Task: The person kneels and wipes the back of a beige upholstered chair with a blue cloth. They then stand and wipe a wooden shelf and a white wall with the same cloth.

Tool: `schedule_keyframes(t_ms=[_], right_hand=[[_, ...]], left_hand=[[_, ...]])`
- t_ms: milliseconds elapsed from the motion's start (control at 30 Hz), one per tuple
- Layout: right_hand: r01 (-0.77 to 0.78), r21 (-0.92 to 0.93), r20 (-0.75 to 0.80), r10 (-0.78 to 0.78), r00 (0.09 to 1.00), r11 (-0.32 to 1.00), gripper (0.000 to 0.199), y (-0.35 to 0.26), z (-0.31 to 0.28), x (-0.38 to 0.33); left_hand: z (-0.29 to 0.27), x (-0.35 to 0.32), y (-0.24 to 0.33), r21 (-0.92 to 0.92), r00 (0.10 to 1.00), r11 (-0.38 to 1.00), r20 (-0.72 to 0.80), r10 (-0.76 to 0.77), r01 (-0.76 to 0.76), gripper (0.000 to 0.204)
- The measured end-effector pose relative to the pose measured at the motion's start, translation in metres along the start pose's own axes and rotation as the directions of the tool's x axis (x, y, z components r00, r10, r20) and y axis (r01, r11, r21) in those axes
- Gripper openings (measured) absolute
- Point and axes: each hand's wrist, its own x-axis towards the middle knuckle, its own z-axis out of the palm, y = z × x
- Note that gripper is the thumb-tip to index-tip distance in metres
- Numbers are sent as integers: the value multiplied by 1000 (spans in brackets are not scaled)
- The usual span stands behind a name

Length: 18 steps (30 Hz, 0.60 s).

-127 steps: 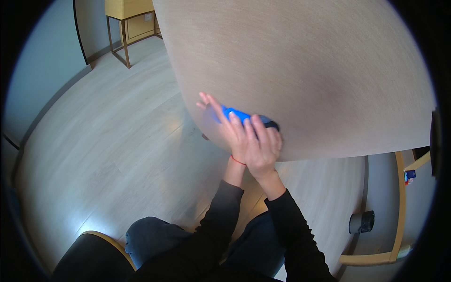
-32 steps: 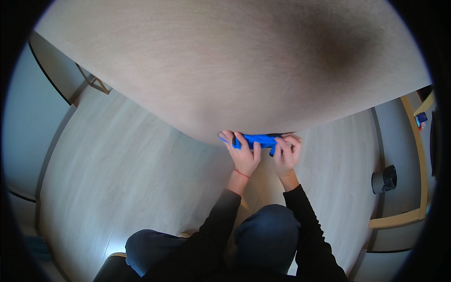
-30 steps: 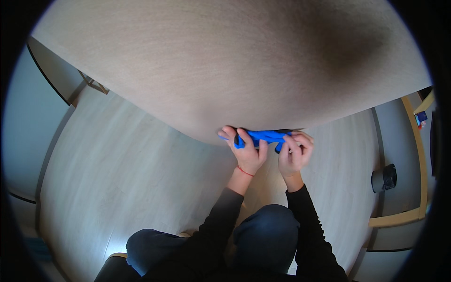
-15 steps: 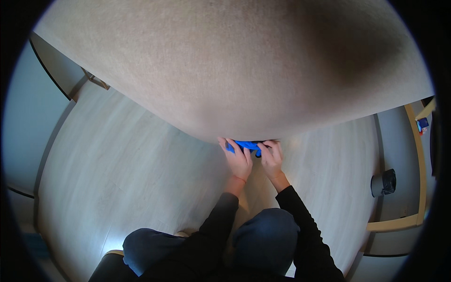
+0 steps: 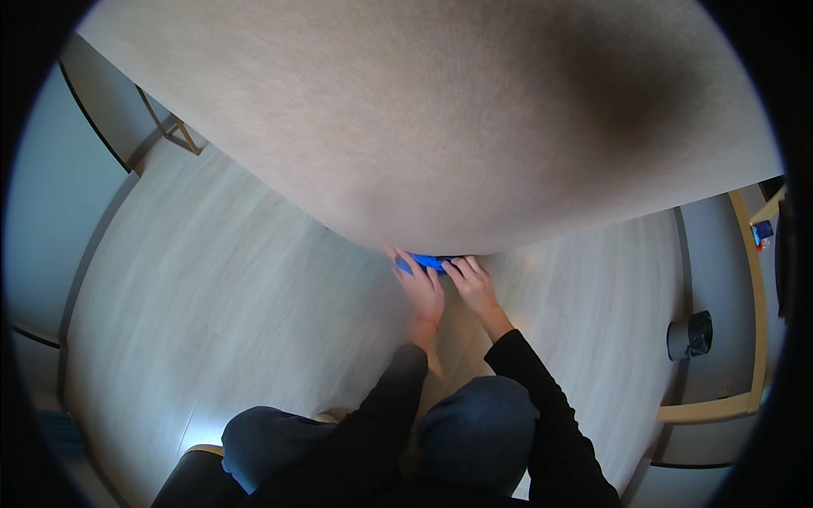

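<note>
Blue plastic shows just below the middle of the frame: a small blue object [image 5: 421,262] lies at the near edge of the large pale table [image 5: 440,118], partly hidden under that edge. The left hand [image 5: 421,292] curls its fingers around the object's left end, gripping it. The right hand [image 5: 472,286] touches its right end with bent fingertips. Both dark sleeves rise from the lower edge. A black bin [image 5: 689,335] stands at the right on the light wooden floor [image 5: 212,305].
</note>
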Motion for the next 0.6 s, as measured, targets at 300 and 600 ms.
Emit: schedule_keyframes(t_ms=[300,600], right_hand=[[-53,-26,-456,35,889,998,36,-47,-112,74],[-98,-223,-627,-66,776,970,34,-36,-174,134]], left_hand=[[-51,67,107,20,800,908,-466,378,-417,77],[-89,103,182,30,670,782,-496,553,-623,57]])
